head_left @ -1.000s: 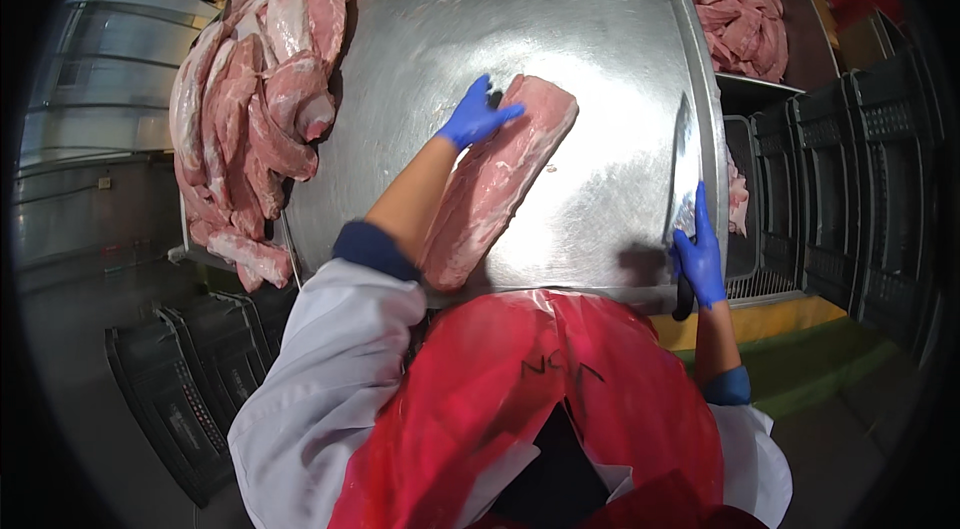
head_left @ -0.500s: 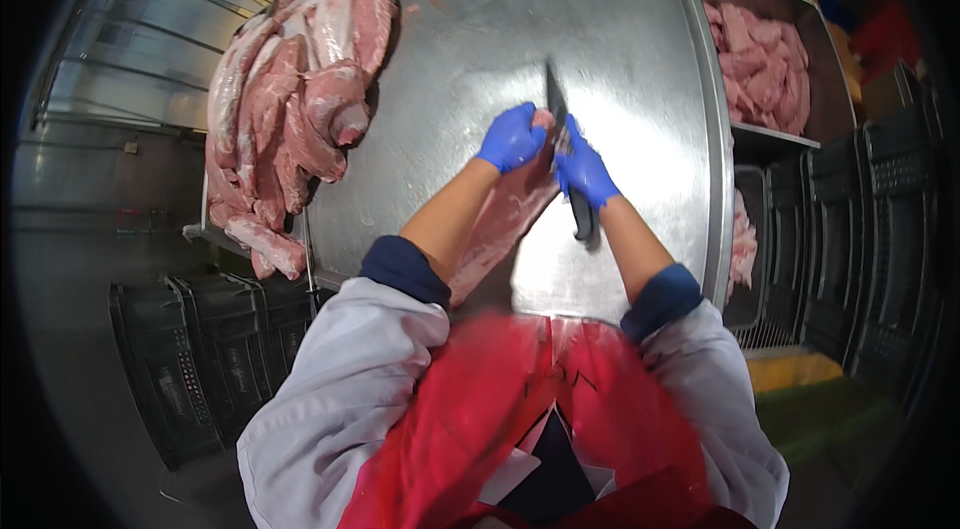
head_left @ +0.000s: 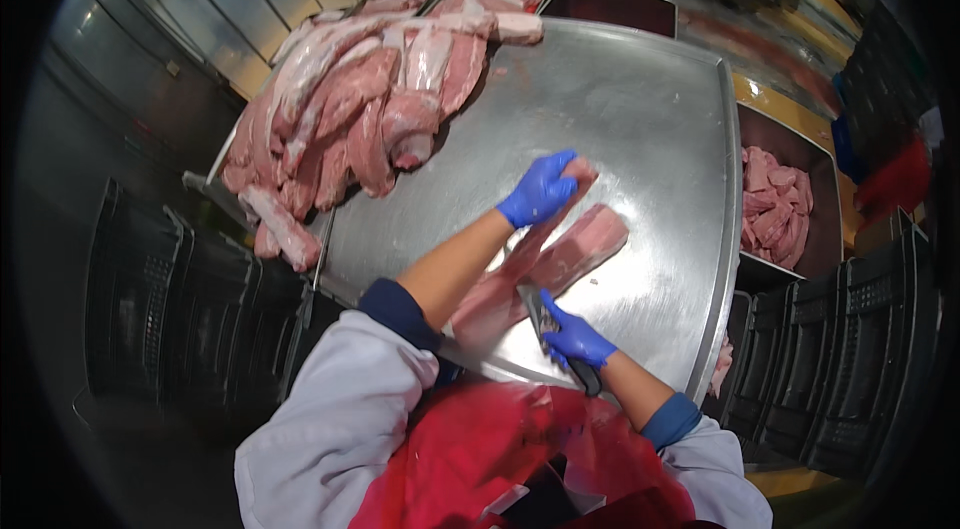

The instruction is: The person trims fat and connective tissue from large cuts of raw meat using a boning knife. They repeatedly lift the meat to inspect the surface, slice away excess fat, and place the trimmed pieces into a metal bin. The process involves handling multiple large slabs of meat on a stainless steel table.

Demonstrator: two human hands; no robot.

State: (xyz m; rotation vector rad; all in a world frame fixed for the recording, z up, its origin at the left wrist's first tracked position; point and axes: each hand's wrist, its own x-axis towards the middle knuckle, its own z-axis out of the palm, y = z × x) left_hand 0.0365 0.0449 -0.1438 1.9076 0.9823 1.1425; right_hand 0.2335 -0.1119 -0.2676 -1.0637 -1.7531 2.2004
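My left hand, in a blue glove, is closed around the far end of a long pink strip of meat. A thick slab of meat lies beside that strip on the steel table. In my right hand, also blue-gloved, is a knife with a black handle. Its blade points away from me and lies along the near part of the meat, where the strip and the slab meet; I cannot tell how deep it sits. A small scrap rests right of the slab.
Large cuts of meat are heaped at the far left of the steel table. A bin of pink meat pieces stands off its right edge. Black crates stack on the right, more crates on the left. A dark red bin adjoins the far edge.
The knife has come back toward me from the strip's far end. A thick slab now shows apart from the strip in my left hand. The view has tilted up toward the room.
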